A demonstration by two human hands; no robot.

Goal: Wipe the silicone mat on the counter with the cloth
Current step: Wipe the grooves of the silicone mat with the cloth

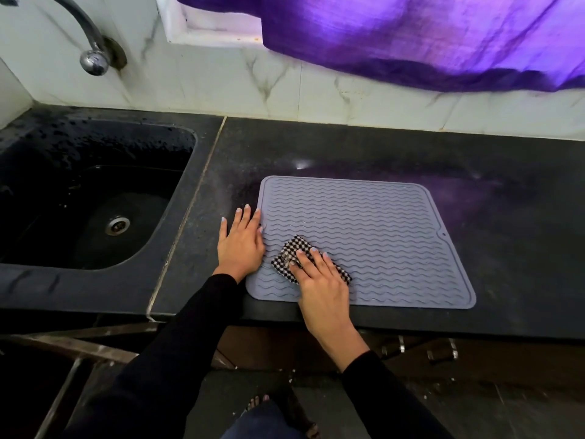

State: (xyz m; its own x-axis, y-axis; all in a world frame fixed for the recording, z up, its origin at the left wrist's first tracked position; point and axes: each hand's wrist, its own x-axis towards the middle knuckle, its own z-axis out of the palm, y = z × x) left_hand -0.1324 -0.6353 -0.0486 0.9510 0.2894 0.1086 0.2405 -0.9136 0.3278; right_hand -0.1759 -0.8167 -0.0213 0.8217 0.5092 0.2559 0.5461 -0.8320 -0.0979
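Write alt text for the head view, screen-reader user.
The right hand presses a checked cloth flat onto a grey ribbed silicone mat on a dark counter. The left hand rests flat on the mat's left edge, beside a black sink.

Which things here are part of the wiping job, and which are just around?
In the job: silicone mat; checked cloth; right hand pressing the cloth; left hand steadying the mat's edge.
Just around: sink; tap; purple curtain.
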